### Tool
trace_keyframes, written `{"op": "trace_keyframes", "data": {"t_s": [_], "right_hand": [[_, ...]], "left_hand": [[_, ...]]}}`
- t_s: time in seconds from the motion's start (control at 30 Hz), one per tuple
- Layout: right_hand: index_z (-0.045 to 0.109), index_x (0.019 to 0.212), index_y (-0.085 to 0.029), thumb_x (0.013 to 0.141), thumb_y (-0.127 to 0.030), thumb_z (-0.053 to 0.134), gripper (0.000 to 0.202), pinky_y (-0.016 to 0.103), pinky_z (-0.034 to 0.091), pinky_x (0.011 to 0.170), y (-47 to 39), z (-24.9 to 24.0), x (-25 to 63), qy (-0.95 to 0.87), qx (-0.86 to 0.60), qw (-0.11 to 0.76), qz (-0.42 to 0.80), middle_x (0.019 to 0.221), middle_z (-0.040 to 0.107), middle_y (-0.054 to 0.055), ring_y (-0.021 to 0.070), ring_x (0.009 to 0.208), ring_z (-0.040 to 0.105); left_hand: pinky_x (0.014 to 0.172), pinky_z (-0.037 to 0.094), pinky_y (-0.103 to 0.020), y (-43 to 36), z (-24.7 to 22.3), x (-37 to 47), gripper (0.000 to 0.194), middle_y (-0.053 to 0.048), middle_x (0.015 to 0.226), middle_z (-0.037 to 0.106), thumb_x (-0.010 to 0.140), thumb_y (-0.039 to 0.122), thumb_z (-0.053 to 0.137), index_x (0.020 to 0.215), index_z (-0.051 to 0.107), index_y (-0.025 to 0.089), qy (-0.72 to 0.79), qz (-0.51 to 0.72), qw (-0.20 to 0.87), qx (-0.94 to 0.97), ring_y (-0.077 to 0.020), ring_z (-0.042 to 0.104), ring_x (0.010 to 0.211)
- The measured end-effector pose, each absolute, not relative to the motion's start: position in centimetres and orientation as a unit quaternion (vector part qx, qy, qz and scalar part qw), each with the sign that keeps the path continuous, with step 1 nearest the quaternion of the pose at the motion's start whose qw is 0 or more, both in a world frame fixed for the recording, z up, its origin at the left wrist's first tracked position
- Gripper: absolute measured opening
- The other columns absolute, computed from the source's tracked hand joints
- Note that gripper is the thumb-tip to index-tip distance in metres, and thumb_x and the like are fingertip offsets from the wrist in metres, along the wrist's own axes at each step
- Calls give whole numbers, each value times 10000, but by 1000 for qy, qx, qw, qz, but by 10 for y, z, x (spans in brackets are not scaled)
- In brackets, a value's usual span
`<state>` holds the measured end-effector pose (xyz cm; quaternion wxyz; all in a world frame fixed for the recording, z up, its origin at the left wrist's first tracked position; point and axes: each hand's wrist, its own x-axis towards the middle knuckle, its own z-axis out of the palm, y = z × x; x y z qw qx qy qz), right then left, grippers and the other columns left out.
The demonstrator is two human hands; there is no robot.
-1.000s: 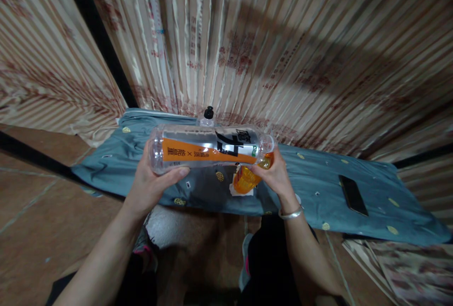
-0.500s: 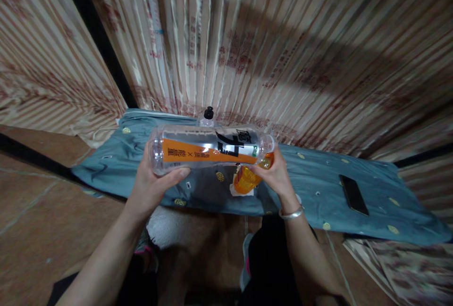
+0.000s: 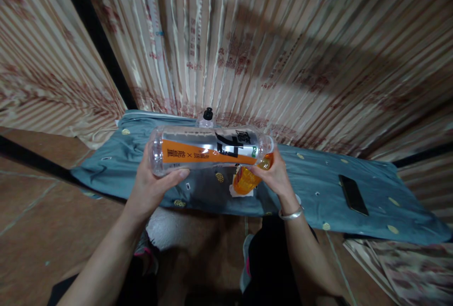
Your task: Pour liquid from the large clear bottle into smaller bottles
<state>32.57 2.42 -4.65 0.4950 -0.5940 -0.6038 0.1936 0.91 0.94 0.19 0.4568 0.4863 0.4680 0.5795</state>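
A clear plastic bottle [image 3: 208, 148] with an orange and black label lies sideways between my hands, raised above the cloth. My left hand [image 3: 152, 181] grips its base end, thumb along the lower side. At the neck end, my right hand [image 3: 274, 171] is closed around the bottle, and a silver bangle circles that wrist. Below the neck an orange bottle [image 3: 246, 180] sits on a white paper piece [image 3: 235, 192], its upper part hidden. Behind the held bottle rises another clear bottle with a black cap [image 3: 208, 114], mostly covered from view.
A blue-green cloth [image 3: 311, 188] with yellow pineapple prints covers the low bench. A black phone [image 3: 353, 195] lies on its right part. Pleated, patterned curtains [image 3: 233, 37] hang behind, with a dark pole [image 3: 97, 37] at left. My legs and shoes are below.
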Motion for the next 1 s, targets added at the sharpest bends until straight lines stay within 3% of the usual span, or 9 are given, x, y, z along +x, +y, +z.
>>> {"op": "trace_keyframes", "data": {"t_s": [0.2, 0.47, 1.0], "right_hand": [[649, 1360, -249, 625, -463, 973, 831, 554, 595, 1074, 23, -44, 325, -603, -595, 497, 188, 1267, 804, 102, 362, 1143, 768], [639, 1374, -238, 628, -446, 967, 841, 534, 603, 1050, 23, -45, 325, -602, -593, 499, 189, 1243, 809, 103, 355, 1125, 772], [641, 1379, -247, 640, -439, 968, 830, 514, 596, 1066, 24, -47, 325, -607, -586, 503, 188, 1272, 798, 98, 343, 1147, 766]], "left_hand": [[1177, 568, -529, 10, 0, 8, 561, -150, 1514, 718, 554, 435, 1000, 973, 706, 204, 471, 581, 459, 481, -428, 681, 1397], [1076, 637, -530, 10, -1, 9, 533, -118, 1360, 795, 562, 414, 995, 968, 712, 215, 465, 580, 464, 482, -408, 749, 1270], [1085, 626, -512, 12, -3, 7, 507, -136, 1411, 769, 567, 449, 1001, 917, 730, 202, 462, 581, 457, 490, -388, 746, 1261]]}}
